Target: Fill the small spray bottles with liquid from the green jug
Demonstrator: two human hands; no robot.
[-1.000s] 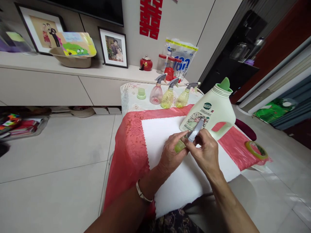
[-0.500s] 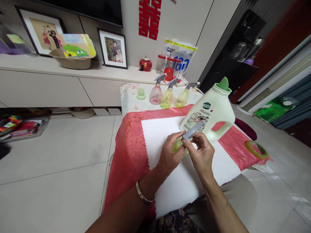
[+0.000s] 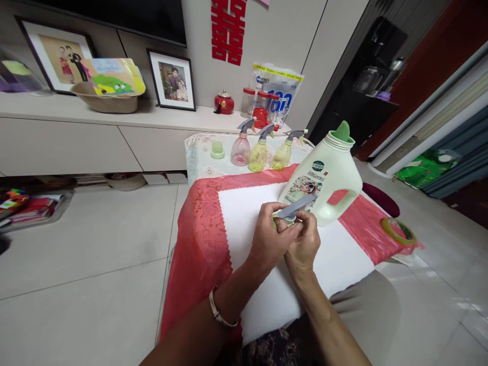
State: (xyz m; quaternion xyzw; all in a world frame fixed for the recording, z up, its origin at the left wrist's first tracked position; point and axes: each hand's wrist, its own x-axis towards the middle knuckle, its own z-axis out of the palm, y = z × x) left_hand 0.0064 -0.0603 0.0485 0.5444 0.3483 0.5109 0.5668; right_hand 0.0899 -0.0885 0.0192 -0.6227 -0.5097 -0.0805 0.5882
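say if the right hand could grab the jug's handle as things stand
Probably yes: the right hand is close to the jug, and nothing seems to block the handle. That hand is on a spray bottle, though, so it would likely need to let go first.

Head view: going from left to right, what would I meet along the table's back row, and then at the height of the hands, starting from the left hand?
Back row: green cap, pink bottle, first yellow bottle, second yellow bottle. Hand height: left hand, right hand, jug, tape.
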